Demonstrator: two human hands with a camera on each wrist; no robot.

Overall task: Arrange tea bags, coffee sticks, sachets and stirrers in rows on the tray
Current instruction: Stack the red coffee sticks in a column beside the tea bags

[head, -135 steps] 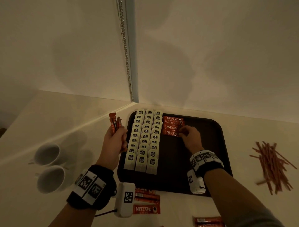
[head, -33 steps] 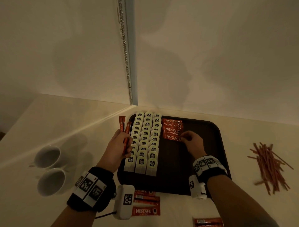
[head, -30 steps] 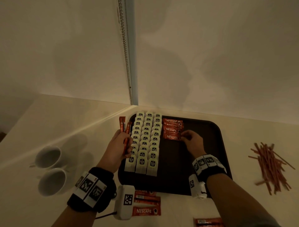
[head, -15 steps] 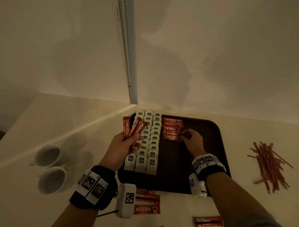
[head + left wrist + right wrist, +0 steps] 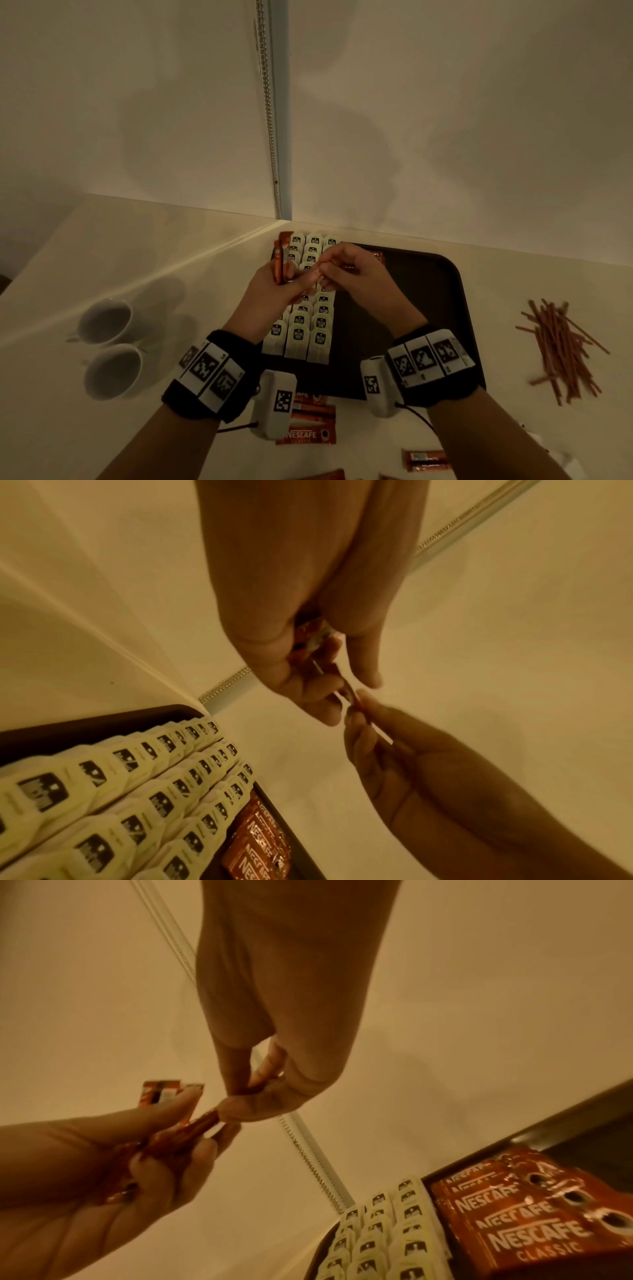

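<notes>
Tea bags (image 5: 310,311) on tray (image 5: 442,308)

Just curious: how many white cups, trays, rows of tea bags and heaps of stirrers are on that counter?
White cups: 2
Tray: 1
Rows of tea bags: 3
Heap of stirrers: 1
Total: 7

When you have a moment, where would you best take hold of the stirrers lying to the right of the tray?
I'd pinch the stirrers mid-length, from above, fingers across their long axis: they lie flat and roughly parallel on the counter, so the middle likely gathers most.
</notes>
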